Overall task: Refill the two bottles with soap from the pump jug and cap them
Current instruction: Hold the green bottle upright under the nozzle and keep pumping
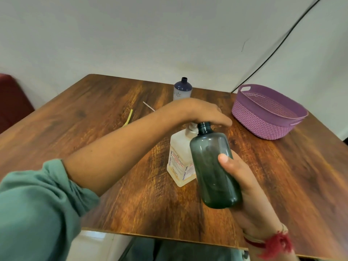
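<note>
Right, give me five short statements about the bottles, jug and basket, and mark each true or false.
1. The right hand holds the dark green bottle. True.
2. The green bottle has a cap on. False: its neck is open.
3. The left hand rests on top of the pump jug. True.
4. The blue bottle lies inside the purple basket. False: it stands on the table.
5. The basket holds bottle caps. False: none show inside.
</note>
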